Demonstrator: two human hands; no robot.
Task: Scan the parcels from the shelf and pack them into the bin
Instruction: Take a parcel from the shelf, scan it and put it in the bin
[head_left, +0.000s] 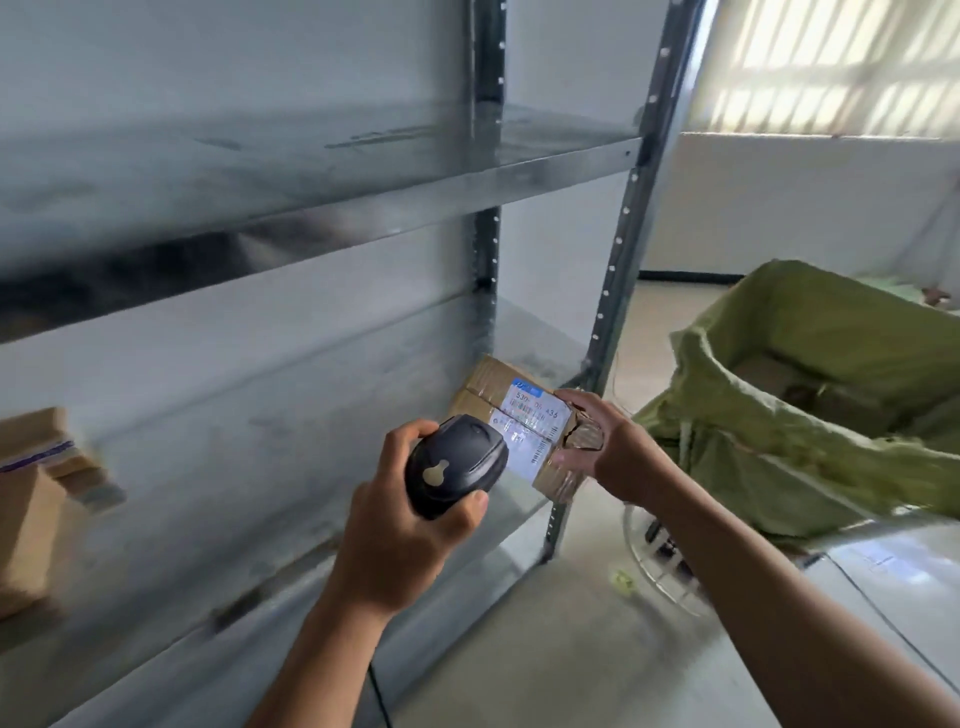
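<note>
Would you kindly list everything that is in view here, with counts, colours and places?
parcel in hand: one, brown cardboard with a white label, in front of the shelf, centre
second parcel: one, brown cardboard, far left on the shelf, blurred
scanner: one, black, centre, right beside the held parcel's label
shelf: one, grey metal, left and centre
bin: one, lined with a green sack, right; brown cardboard shows inside
window: one, barred, bright, top right
left hand: one, grips the scanner
right hand: one, holds the parcel in hand by its right end
</note>
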